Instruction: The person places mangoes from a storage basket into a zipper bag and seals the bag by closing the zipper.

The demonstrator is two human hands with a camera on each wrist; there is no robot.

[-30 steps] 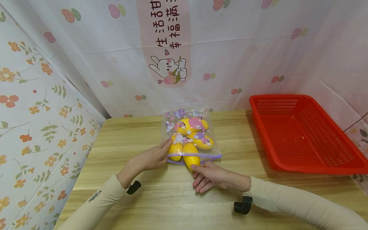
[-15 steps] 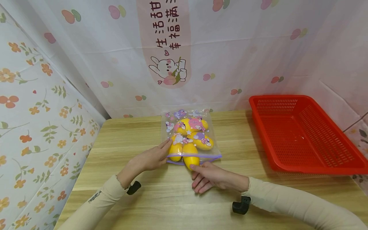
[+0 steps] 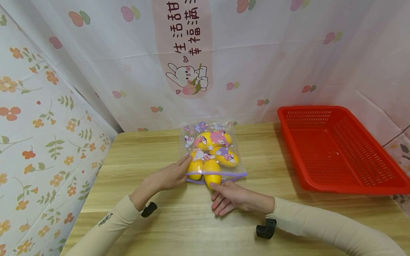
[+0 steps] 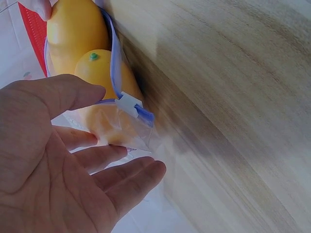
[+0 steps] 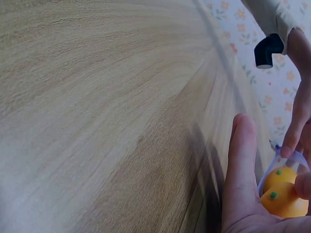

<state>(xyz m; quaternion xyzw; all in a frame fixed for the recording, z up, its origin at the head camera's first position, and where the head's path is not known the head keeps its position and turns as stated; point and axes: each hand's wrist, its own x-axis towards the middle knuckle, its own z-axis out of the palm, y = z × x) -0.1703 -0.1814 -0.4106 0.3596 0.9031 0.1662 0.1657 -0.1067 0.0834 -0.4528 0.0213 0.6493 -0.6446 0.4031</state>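
A clear zip bag (image 3: 189,140) with cartoon prints and a purple closure lies flat, its mouth towards me. Inside are several yellow mangoes (image 3: 226,157) with small green stem ends. One mango (image 3: 213,179) sticks partly out of the mouth. My left hand (image 3: 169,176) holds the bag's left edge, the thumb at the purple rim and the fingers along the outside, near the white slider (image 4: 128,104). My right hand (image 3: 240,197) presses its thumb on the outer end of the protruding mango; its other fingers extend below, apart from it.
A red perforated basket (image 3: 339,153) stands on the right of the wooden table (image 3: 144,220). Printed cloth (image 3: 256,53) hangs behind the table, and floral cloth (image 3: 48,142) covers the left side. Black wrist mounts (image 3: 266,229) hang below the cuffs.
My right hand has moved slightly left and the protruding mango sits a little further inside the bag. The left hand and the bag have stayed in place.
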